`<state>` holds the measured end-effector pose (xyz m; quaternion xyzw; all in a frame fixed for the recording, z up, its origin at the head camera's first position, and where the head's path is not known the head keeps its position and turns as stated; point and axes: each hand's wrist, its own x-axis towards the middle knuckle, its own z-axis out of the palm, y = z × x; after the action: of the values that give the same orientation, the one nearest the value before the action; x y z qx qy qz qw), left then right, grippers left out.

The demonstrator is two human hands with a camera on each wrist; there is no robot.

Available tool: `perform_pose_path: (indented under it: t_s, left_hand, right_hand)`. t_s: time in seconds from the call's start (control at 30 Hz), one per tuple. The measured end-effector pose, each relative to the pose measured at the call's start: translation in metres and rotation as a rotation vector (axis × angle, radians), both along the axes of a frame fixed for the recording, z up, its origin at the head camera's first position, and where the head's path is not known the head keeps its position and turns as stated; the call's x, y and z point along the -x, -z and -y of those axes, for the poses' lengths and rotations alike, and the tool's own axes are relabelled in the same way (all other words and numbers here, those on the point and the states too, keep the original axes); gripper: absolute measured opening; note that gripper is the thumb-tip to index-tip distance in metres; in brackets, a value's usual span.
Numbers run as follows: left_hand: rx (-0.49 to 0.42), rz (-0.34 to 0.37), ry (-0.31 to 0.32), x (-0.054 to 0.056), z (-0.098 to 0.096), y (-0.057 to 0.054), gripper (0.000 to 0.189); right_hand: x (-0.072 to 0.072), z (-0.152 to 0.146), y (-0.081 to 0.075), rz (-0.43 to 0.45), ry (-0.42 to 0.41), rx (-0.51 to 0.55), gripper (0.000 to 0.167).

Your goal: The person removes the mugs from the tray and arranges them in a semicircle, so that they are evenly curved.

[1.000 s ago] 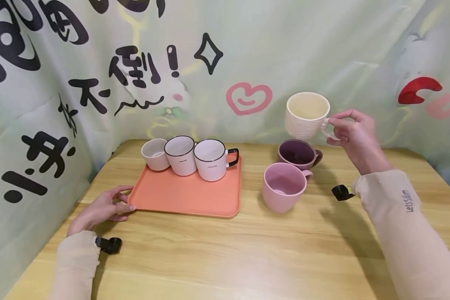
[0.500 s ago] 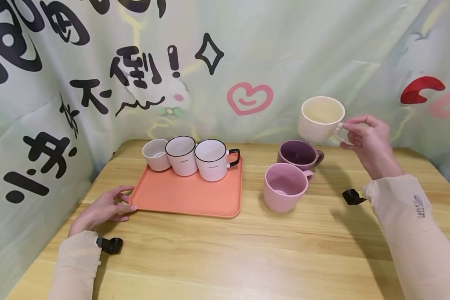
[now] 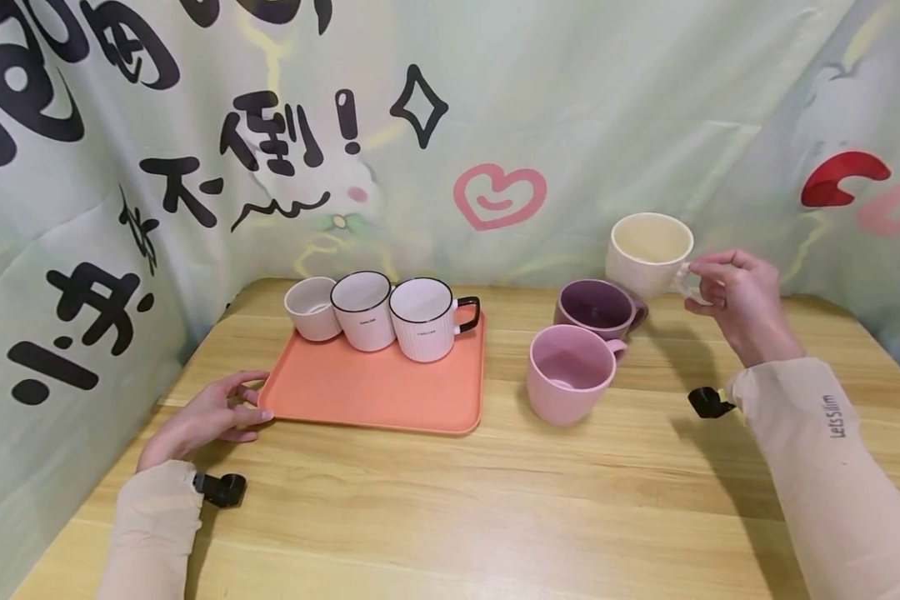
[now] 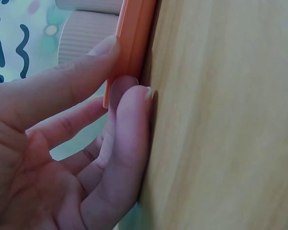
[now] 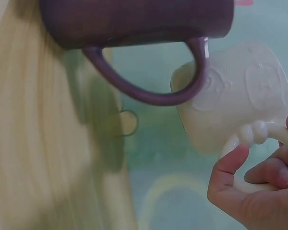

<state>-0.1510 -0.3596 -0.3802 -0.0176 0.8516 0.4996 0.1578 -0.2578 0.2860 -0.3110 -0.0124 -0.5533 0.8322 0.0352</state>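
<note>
We logged a cream mug (image 3: pixel 640 273), its pattern raised; dark purple mug (image 3: pixel 600 310), pink mug (image 3: pixel 564 392). Two white mugs (image 3: pixel 424 337) were black-rimmed, the tray (image 3: pixel 375 392) orange, the table (image 3: pixel 420 508) yellowish wood-grain.

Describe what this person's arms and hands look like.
The left sleeve and right sleeve are pale beige and reach the wrists, where they look wrinkled. Dark lettering on the right one seems to read "LetsSlim". A small black device sticks out by the left wrist, and another black device by the right. The left hand and right hand wear no gloves.
</note>
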Motion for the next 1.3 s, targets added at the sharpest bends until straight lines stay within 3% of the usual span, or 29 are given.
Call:
perform_pose_path:
  t_s: [0.27, 0.63, 0.87, 1.13, 1.3]
  left_hand:
    - [-0.008, 0.0, 0.004, 0.0, 0.0, 0.0, 0.077]
    - [-0.003, -0.006, 0.009, 0.0, 0.0, -0.001, 0.077]
    - [0.0, -0.008, 0.008, 0.0, 0.001, -0.001, 0.076]
    - [-0.006, -0.007, 0.003, -0.001, 0.001, -0.001, 0.077]
    - [-0.003, -0.012, 0.008, -0.001, 0.001, -0.001, 0.076]
  right_hand:
    - [0.002, -0.002, 0.017, 0.036, -0.039, -0.025, 0.02]
    - [0.007, -0.004, 0.04, 0.149, -0.102, -0.109, 0.02]
    - [0.012, -0.01, 0.049, 0.098, -0.214, -0.121, 0.027]
    - [0.011, -0.016, 0.048, 0.109, -0.214, -0.363, 0.017]
    - [0.012, -0.019, 0.047, 0.095, -0.221, -0.4, 0.024]
